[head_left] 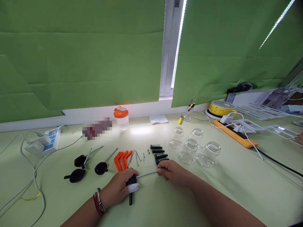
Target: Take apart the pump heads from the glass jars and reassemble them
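My left hand (pixel 120 186), its thumb wrapped in white tape, is closed around a black lid-like part (pixel 132 180) with a short handle. A thin metal rod (pixel 147 174) sticks out of that part to the right. My right hand (pixel 174 172) pinches the rod's far end; whether a small piece sits between those fingertips is hidden. Just beyond my left hand lie several orange curved levers (pixel 122 160) and long screws (pixel 137 157). Black pieces with springs (pixel 159 152) lie in a column just past my right hand. Tiny nuts (pixel 148 151) are beside them.
Left of my hands lie more black lid-like parts with rods (pixel 101 168). Several clear glass jars (pixel 191 151) stand to the right. Behind are an orange-lidded cup (pixel 121 118) and a yellow screwdriver (pixel 180 119). Power strips (pixel 50 140) with cables edge both sides.
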`<state>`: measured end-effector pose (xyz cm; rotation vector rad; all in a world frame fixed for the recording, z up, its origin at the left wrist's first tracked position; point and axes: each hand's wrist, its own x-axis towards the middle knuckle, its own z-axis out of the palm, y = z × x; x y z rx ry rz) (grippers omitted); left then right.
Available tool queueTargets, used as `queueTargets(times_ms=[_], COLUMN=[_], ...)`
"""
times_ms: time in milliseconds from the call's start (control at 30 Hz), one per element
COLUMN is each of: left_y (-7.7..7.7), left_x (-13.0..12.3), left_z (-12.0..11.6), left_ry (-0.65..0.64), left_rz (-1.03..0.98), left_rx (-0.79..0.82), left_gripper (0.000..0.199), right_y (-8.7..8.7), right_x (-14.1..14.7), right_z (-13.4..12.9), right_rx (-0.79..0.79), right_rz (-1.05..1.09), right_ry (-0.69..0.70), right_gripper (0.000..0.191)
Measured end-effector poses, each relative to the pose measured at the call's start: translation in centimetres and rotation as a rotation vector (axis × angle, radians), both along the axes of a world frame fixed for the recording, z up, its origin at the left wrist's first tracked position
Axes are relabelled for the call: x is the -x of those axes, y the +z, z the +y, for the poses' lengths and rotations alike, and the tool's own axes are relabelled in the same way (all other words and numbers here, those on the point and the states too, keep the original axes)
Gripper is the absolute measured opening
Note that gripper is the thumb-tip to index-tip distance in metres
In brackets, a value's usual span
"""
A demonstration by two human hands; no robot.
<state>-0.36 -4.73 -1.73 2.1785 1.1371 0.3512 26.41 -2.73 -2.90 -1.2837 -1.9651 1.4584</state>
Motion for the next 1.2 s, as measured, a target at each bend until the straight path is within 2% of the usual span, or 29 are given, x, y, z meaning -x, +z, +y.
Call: queueTargets(times_ms=[100,200,433,833,1200], left_y=[0.03,-0.04,-0.32,-0.14,-0.12], left_x=[0.00,0.08,0.25,0.17,0.14], left_z=[0.03,-0.01,-0.01,0.01,0.03], left_ry=[-0.001,-0.005,-0.003,-0.009,-0.004], left_rz=[0.001,-0.004,0.008,-0.002,0.012], left_rx=[-0.014,-0.020,-0.022,-0.010,-0.006], left_gripper=[0.022,0.023,0.023,0.023,0.021], right_y=[-0.37,-0.65,-0.65,0.12,-0.15], right_x=[-0.04,-0.01,-0.05,0.12,-0.04], right_z=[0.12,0.18,0.06,-0.08,-0.02], right_rx=[-0.024,-0.057,-0.046,-0.019,-0.009], right_rz=[0.037,0.062,0.040,-0.008,-0.021], right_ry=[-0.004,-0.011,0.011,-0.003,0.012], right_gripper=[0.011,0.014,0.004,0.012,0.021])
